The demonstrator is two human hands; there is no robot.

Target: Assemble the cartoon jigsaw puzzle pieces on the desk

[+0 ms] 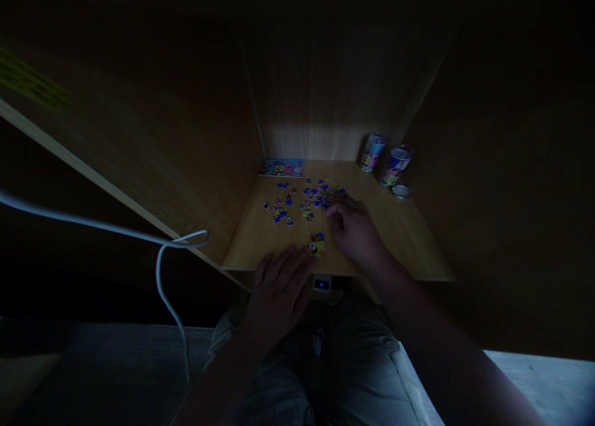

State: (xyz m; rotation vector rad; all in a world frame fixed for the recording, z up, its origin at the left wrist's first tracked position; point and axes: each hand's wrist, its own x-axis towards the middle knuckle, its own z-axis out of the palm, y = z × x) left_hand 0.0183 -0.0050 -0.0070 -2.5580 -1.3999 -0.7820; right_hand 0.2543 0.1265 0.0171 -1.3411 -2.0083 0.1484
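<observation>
Holding my left hand (279, 289) loosely spread, I curl my right hand (357, 230) by flat blue-and-yellow card-like jigsaw pieces (318, 201) on a pale wooden shelf (395, 234); any pinch is hidden; they seem light, stiff, best edge-held.

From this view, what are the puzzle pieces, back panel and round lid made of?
Puzzle pieces: probably printed cardboard, gloss unclear; flat knobbed cutouts, coloured faces. Back panel: wood or woodlike laminate, seemingly matt; vertical grain shows. Round lid: perhaps metal, smooth; pale grey disc, lighter rim, too dim to settle.
</observation>
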